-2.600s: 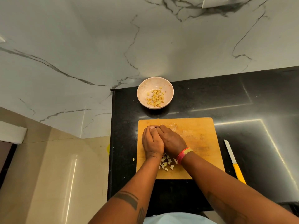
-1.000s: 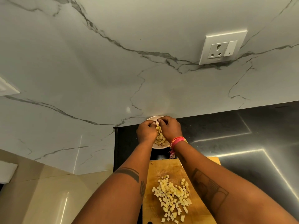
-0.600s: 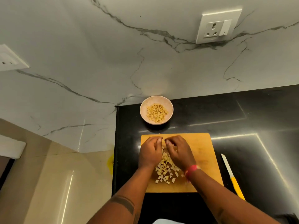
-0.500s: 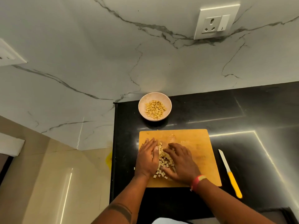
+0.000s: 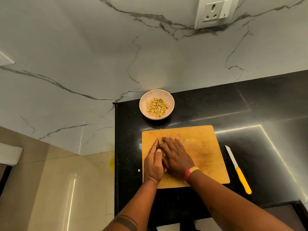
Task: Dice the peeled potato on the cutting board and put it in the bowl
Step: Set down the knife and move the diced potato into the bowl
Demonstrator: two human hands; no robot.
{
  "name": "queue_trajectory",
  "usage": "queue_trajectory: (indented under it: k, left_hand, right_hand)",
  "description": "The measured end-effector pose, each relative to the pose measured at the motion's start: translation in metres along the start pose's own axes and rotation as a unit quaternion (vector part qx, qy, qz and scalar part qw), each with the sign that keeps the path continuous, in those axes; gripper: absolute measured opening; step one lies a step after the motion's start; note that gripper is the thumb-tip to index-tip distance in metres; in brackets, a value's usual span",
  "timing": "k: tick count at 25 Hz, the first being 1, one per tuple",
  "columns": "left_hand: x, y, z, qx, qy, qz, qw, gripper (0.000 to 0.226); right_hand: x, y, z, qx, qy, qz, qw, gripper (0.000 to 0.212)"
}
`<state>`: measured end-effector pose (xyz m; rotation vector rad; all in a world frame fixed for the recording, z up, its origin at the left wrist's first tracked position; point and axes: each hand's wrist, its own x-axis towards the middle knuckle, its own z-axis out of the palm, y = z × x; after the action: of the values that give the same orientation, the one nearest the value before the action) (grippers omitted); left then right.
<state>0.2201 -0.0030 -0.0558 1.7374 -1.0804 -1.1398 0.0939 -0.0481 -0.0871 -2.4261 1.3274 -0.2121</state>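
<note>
A wooden cutting board [image 5: 208,147] lies on the black counter. Both of my hands rest on its left part, pressed side by side. My left hand [image 5: 153,164] stands on its edge and my right hand [image 5: 177,156] lies flat beside it, fingers stretched out. Together they close around the pile of potato dice, which is almost wholly hidden under them. Beyond the board stands a pale pink bowl [image 5: 144,98] that holds yellow potato dice [image 5: 157,107].
A knife [image 5: 238,170] with a white blade and yellow handle lies on the counter right of the board. One loose potato bit [image 5: 139,170] sits left of the board near the counter's left edge [image 5: 115,147]. A marble wall with a socket [image 5: 214,12] rises behind.
My hands came back from the bowl to the board after dropping dice into it. Since half a second ago they have closed together over the remaining pile, hiding it.
</note>
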Motion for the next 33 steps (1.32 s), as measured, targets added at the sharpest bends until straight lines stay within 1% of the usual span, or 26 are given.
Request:
queue_trajectory:
  k: [2,3,5,6,7,8,12,13,15,17,20,22,23,24,27,28,30,32,33]
  left_hand:
    - [-0.001,0.0,0.001,-0.002,0.002,-0.002,1.0,0.058]
    - [-0.002,0.0,0.001,-0.004,0.007,-0.003,1.0,0.058]
    - [0.0,0.0,0.002,-0.017,0.019,-0.003,1.0,0.06]
    - [0.003,-0.002,0.002,-0.021,0.026,-0.001,0.999,0.06]
    - [0.004,-0.002,0.002,-0.026,0.034,0.003,0.999,0.06]
    - [0.006,-0.001,0.002,-0.029,0.041,0.005,0.999,0.06]
    - [0.008,0.009,0.007,-0.053,0.058,-0.013,0.997,0.061]
    - [0.008,0.01,0.008,-0.056,0.07,-0.02,0.996,0.061]
    - [0.011,0.012,0.009,-0.057,0.089,-0.034,0.994,0.06]
    - [0.012,0.014,0.011,-0.04,0.097,-0.043,0.994,0.059]
    - [0.01,0.017,0.015,-0.019,0.121,-0.054,0.991,0.056]
    - [0.011,0.017,0.016,-0.015,0.135,-0.069,0.988,0.047]
    - [0.012,0.018,0.015,-0.012,0.14,-0.078,0.987,0.042]
    - [0.015,0.021,0.015,-0.008,0.142,-0.088,0.986,0.038]
    - [0.019,0.033,0.01,0.003,0.139,-0.109,0.984,0.037]
    - [0.021,0.037,0.008,0.005,0.138,-0.116,0.984,0.036]
    - [0.026,0.042,0.004,-0.007,0.148,-0.13,0.98,0.036]
    - [0.033,0.044,0.0,-0.031,0.16,-0.145,0.976,0.034]
    - [0.038,0.046,-0.001,-0.04,0.166,-0.153,0.973,0.034]
  right_hand:
    - [-0.001,0.004,0.0,0.026,0.026,0.002,0.999,0.058]
    - [-0.003,0.006,-0.001,0.01,0.021,-0.007,1.0,0.065]
    - [-0.005,0.007,-0.002,-0.041,-0.017,-0.039,0.998,0.088]
    - [-0.004,0.007,-0.002,-0.056,-0.037,-0.052,0.996,0.096]
    - [-0.002,0.006,-0.002,-0.066,-0.051,-0.061,0.995,0.1]
    - [0.0,0.006,0.0,-0.068,-0.054,-0.062,0.994,0.098]
    - [0.008,0.002,0.001,-0.035,-0.047,-0.047,0.997,0.071]
    - [0.008,0.001,0.003,-0.035,-0.035,-0.052,0.997,0.064]
    - [0.007,-0.001,0.002,-0.041,0.006,-0.064,0.997,0.044]
    - [0.009,-0.002,-0.002,-0.055,0.028,-0.079,0.995,0.034]
    - [0.018,0.002,-0.001,-0.079,0.009,-0.111,0.991,0.031]
    - [0.027,0.0,-0.007,-0.077,-0.042,-0.131,0.988,0.033]
    - [0.03,-0.003,-0.013,-0.069,-0.073,-0.128,0.987,0.036]
    - [0.033,-0.006,-0.019,-0.046,-0.088,-0.113,0.989,0.04]
    - [0.042,-0.011,-0.03,-0.038,-0.097,-0.109,0.989,0.043]
    - [0.044,-0.01,-0.033,-0.032,-0.107,-0.094,0.989,0.042]
    - [0.045,-0.005,-0.034,0.032,-0.089,-0.013,0.995,0.029]
    - [0.043,-0.001,-0.035,0.126,-0.026,0.061,0.99,0.014]
    - [0.043,0.0,-0.038,0.162,0.008,0.091,0.983,0.013]
